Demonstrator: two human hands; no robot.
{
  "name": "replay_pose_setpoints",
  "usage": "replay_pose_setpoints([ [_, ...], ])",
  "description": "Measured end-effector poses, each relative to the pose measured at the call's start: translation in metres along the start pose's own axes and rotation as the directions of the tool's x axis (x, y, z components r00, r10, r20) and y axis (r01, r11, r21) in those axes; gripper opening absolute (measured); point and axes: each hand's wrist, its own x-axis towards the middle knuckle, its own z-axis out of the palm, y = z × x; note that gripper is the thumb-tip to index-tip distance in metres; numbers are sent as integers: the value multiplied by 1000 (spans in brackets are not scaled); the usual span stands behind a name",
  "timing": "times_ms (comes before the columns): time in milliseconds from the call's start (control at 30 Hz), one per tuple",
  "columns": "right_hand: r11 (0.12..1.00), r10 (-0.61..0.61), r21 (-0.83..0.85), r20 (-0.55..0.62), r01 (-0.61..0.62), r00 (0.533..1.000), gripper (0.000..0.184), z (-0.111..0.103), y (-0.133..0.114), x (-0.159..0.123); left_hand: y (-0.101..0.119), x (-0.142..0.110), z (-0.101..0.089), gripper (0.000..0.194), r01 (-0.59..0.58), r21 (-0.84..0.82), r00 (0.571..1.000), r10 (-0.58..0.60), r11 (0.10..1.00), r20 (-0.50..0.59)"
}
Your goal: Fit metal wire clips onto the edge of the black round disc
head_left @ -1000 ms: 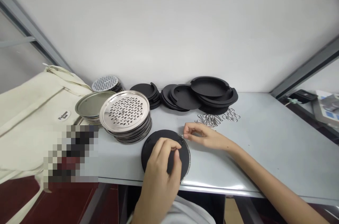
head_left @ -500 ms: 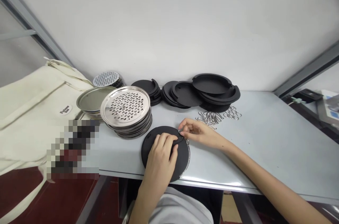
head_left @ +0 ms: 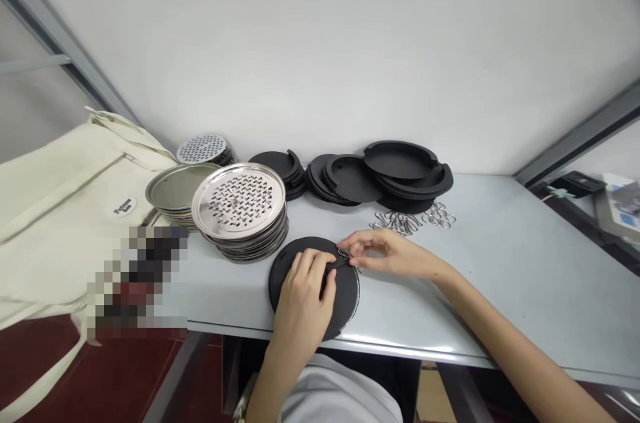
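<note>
A round black disc (head_left: 345, 296) with a shiny metal rim lies on the grey table (head_left: 500, 276) near its front edge. My left hand (head_left: 303, 300) rests on top of the disc, fingers curled and pressing it down. My right hand (head_left: 387, 255) pinches a small metal clip (head_left: 345, 254) at the disc's upper right edge, thumb and fingertips closed together on it.
A stack of perforated steel plates (head_left: 239, 210) stands left of the disc, with plain steel plates (head_left: 175, 190) behind. Black discs (head_left: 400, 173) are piled along the wall. Loose metal clips and rings (head_left: 413, 220) lie behind my right hand. A cream cloth bag (head_left: 60, 210) sits at far left.
My right hand has brought the small clip from beside the disc onto its upper right edge. My left hand has settled flatter on the disc.
</note>
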Motion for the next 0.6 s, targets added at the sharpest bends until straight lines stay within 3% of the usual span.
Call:
replay_pose_setpoints([
  [267,998,-33,-42,63,35,997,41,-4,-1,-7,0,-1,-1,17,-4,7,1000,4,1000,-1],
  [600,1000,17,5,111,-18,994,42,-7,0,-6,0,-1,0,17,5,5,1000,-5,1000,10],
])
